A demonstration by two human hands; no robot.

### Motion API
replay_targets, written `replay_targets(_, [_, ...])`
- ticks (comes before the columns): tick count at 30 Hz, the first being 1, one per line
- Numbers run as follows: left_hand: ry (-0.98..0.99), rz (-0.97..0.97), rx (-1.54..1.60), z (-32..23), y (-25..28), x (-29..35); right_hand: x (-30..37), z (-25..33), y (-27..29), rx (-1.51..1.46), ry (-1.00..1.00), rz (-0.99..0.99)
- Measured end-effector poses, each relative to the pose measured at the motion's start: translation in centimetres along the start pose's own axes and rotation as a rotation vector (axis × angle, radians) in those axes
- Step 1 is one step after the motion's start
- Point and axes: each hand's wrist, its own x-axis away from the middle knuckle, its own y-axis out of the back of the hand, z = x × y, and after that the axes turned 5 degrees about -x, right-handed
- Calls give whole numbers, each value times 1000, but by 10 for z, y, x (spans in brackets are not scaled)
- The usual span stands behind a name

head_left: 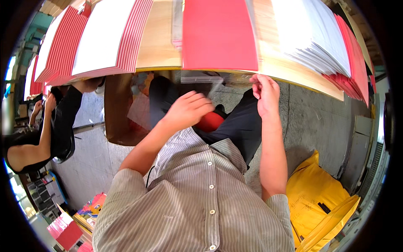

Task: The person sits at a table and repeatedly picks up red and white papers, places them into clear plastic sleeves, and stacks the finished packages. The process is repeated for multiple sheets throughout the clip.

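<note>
A red flat folder or booklet (pixel 219 35) lies on the table at its front edge, apparently inside a clear plastic sleeve. A clear film flap (pixel 197 79) hangs below the edge. My left hand (pixel 189 111) is blurred over my lap, fingers bent together; a thin clear plastic strip (pixel 216 87) runs from the flap down toward its fingertips. My right hand (pixel 266 93) is raised just under the table edge at the folder's right corner, thumb and forefinger pinched at the film's edge. The film's exact outline is hard to make out.
Stacks of white-and-red booklets (pixel 103 35) stand on the table's left. White sleeves (pixel 315 33) fan out at right beside red sheets (pixel 354 63). A brown carton (pixel 119 109) sits under the table, a yellow bag (pixel 315 201) on the floor. Another person (pixel 37 130) sits at left.
</note>
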Motion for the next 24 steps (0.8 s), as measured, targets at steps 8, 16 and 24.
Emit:
replay_targets(8, [1164, -207, 134, 76, 26, 261, 1, 2, 1, 3, 8, 30])
replay_targets(16, [1438, -123, 66, 125, -20, 375, 5, 8, 5, 49, 4, 70])
replay_targets(24, [1463, -109, 116, 160, -28, 394, 8, 14, 4, 26, -33, 70])
